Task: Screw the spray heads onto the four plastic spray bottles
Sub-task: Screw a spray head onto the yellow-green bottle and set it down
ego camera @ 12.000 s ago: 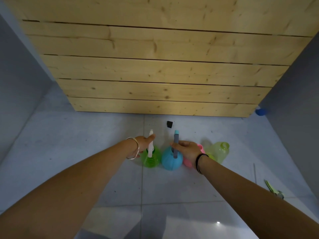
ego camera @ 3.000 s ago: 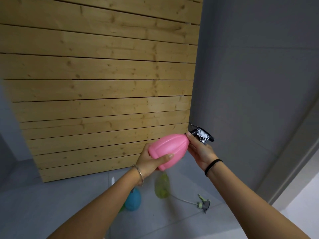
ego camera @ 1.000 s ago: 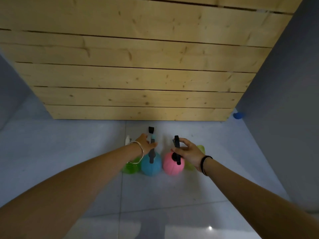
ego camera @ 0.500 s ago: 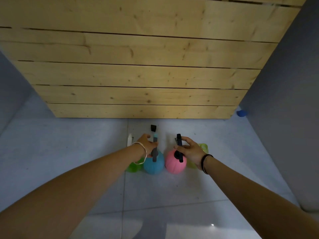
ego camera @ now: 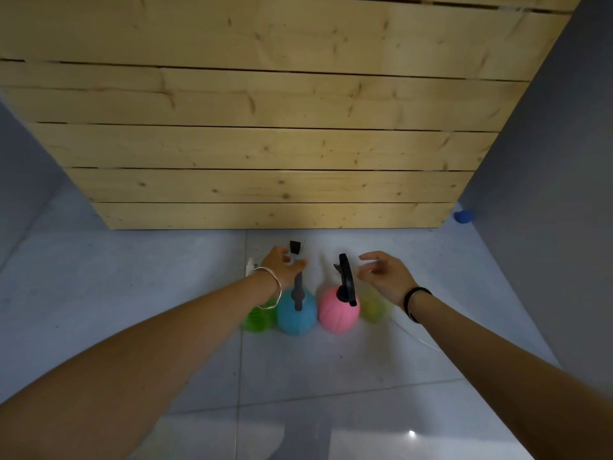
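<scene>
- Bottles stand in a row on the tiled floor [ego camera: 331, 376], in front of a plank wall [ego camera: 265, 144]: green bottle [ego camera: 257, 318], blue bottle [ego camera: 296, 315], pink bottle [ego camera: 338, 314], yellow bottle [ego camera: 373, 307], each just beside the next.
- Blue bottle carries a grey spray head [ego camera: 298, 290]; pink bottle carries a black spray head [ego camera: 345, 280].
- Left hand [ego camera: 282, 265] is over the top of the grey head, fingers curled loosely; whether it grips the head I cannot tell.
- Right hand [ego camera: 384, 277] hangs just right of the black head, fingers spread, holding nothing.
- Yellow bottle is partly hidden behind the right wrist.
- Small black piece [ego camera: 294, 247] lies on the floor beyond the left hand.
</scene>
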Demonstrator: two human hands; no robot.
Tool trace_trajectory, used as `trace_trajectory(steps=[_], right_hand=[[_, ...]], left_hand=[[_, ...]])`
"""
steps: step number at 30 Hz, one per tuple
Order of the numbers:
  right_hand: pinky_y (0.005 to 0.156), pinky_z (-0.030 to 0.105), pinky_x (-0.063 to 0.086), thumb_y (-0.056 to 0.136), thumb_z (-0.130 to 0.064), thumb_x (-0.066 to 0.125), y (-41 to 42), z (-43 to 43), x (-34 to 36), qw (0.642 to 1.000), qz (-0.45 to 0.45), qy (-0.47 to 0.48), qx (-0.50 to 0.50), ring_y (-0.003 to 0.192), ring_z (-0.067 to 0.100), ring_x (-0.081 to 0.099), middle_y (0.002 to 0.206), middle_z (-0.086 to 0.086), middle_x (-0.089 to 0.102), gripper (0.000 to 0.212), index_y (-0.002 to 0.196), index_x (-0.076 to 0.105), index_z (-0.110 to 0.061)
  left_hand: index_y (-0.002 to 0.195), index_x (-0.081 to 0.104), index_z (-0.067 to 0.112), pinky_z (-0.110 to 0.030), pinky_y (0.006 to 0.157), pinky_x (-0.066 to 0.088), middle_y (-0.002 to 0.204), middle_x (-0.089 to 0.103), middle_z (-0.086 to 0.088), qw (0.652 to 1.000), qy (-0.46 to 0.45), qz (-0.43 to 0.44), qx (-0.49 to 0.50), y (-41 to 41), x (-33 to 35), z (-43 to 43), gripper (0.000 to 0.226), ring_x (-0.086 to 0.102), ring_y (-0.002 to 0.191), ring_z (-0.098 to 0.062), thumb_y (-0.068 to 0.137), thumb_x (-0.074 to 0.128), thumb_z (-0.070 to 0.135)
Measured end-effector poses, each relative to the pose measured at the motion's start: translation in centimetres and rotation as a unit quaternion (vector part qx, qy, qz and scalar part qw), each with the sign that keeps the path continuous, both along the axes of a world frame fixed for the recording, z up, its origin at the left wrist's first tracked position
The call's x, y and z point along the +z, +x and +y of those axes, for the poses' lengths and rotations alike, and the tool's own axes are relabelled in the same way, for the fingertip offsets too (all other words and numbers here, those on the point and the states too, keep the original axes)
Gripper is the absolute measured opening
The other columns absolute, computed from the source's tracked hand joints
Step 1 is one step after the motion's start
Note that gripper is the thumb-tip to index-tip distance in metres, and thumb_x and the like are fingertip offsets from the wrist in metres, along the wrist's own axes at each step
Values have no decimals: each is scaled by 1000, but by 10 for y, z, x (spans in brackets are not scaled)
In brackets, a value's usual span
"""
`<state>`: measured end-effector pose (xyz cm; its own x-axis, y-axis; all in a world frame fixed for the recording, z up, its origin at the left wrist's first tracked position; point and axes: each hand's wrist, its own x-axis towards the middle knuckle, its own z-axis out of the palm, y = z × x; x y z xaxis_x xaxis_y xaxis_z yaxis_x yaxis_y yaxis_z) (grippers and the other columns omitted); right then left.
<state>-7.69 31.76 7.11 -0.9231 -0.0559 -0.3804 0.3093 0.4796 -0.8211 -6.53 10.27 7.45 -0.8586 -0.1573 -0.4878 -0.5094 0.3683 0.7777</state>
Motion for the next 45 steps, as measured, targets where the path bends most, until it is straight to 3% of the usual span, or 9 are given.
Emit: trace_trajectory(steps=[3,7,18,22,25,29,32,36,45], right_hand=[[90,29,45,81,-17,71,-4,20,0,995,78,54,-38,108,21,55,116,5,62,33,112,64,-13],[101,34,40,80,-17,73,-2,41,-16,997,22,74,-28,126,24,48,133,6,55,44,122,61,-13],[92,29,46,74,-11,77,8,67,-24,994,46,94,-38,107,21,60,108,7,70,23,96,71,-10],[90,28,49,71,-12,80,9,95,7,996,66,15,-58,96,18,61,98,9,70,19,86,69,-7],[70,15,54,71,-12,79,15,121,29,994,36,-81,-67,85,16,66,89,5,71,16,83,68,-11],[91,30,53,78,-17,73,29,153,38,983,-21,-162,-87,93,17,68,101,7,72,11,84,64,-15],[89,25,52,80,-21,71,41,167,34,975,-65,-194,-88,96,15,68,101,3,73,8,86,66,-18],[90,30,53,81,-29,69,56,200,12,962,-112,-210,-133,108,16,64,114,2,69,25,104,64,-18],[102,44,45,75,-38,74,95,244,-85,899,-295,-60,-318,130,29,44,144,14,44,81,139,39,-4]], left_hand=[[135,39,8,-22,86,35,137,49,-9,998,10,57,13,-4,9,4,56,49,120,-22,88,60,30],[134,43,9,-24,90,34,136,50,-8,994,-1,106,-4,-9,15,12,54,46,124,-22,87,60,32],[127,50,17,-13,88,30,128,54,2,979,-2,185,-88,-8,24,56,46,45,110,-5,87,59,37],[126,51,20,-16,93,31,130,53,1,967,9,192,-168,-1,26,90,45,44,111,-5,84,63,35],[131,47,21,-22,95,34,136,49,3,959,-1,154,-236,4,20,121,60,44,123,-12,77,72,35],[138,35,24,-28,102,37,138,45,3,930,-66,112,-344,13,5,160,92,44,127,-16,61,81,44],[136,33,26,-30,97,41,134,48,4,919,-87,91,-374,17,-7,176,96,48,122,-17,57,81,49],[131,41,24,-29,98,41,131,51,4,922,-87,66,-371,20,-27,193,86,50,119,-17,59,82,45],[125,44,28,-30,94,46,121,56,6,927,-99,15,-363,14,-64,202,82,56,109,-16,55,82,47]])
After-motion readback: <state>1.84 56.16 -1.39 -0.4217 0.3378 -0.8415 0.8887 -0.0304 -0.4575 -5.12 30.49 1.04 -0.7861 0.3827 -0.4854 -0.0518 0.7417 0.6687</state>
